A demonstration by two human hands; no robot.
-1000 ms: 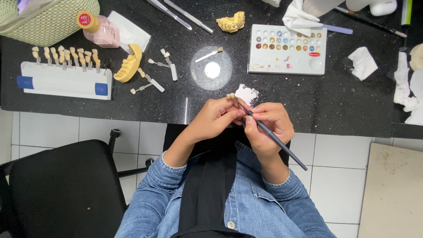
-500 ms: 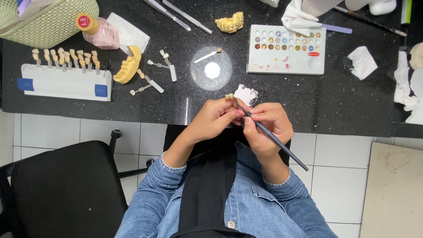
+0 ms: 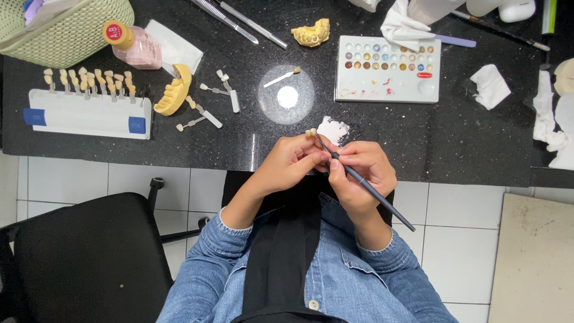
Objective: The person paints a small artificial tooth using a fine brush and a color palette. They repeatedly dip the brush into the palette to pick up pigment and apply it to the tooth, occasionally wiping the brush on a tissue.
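Dark-handled fine brush (image 3: 363,182) is pinched in the closed fingers of the right hand (image 3: 362,173), tip touching a small tooth crown (image 3: 311,132). The left hand (image 3: 292,162) grips the crown's holder, fingers closed, just near of the black countertop (image 3: 454,137), right of the glass mixing disc (image 3: 287,94).

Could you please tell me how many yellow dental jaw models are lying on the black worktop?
2. One yellow jaw model lies right of the shade guide, below the pink bottle; the other lies at the top, left of the white colour palette. None appears hidden.
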